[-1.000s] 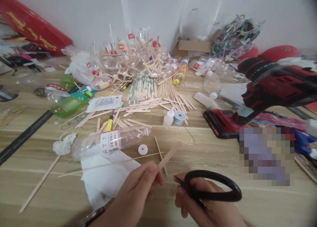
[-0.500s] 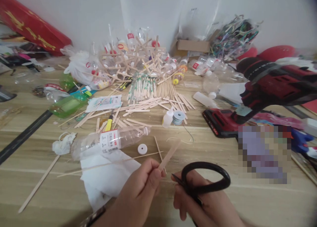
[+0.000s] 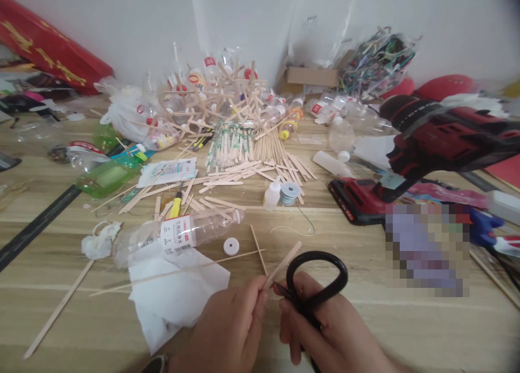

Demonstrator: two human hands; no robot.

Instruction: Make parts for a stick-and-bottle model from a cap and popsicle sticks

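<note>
My left hand [image 3: 239, 319] is closed on a flat wooden craft stick [image 3: 286, 262], pinching its lower end so the rounded tip points up and right. In my right hand [image 3: 320, 324] is a pair of black-handled scissors [image 3: 343, 267], one large loop rising above the fingers. The scissors' dark pointed tip lies against or very close to the stick, just beyond my left fingertips; whether it touches I cannot tell. Past my hands lie a thin wooden stick [image 3: 259, 251] and a white bottle cap [image 3: 231, 246] with a hole in it.
A clear plastic bottle [image 3: 207, 226] and white paper [image 3: 174, 302] lie to the left. A red cordless drill [image 3: 439, 145] stands at right. A glue bottle [image 3: 271, 195], a wire spool [image 3: 290, 193] and a heap of craft sticks [image 3: 231, 175] are farther back.
The scissors have moved left, bringing their tip to the craft stick. The stick has turned to a lower slant, and the whole view has shifted slightly.
</note>
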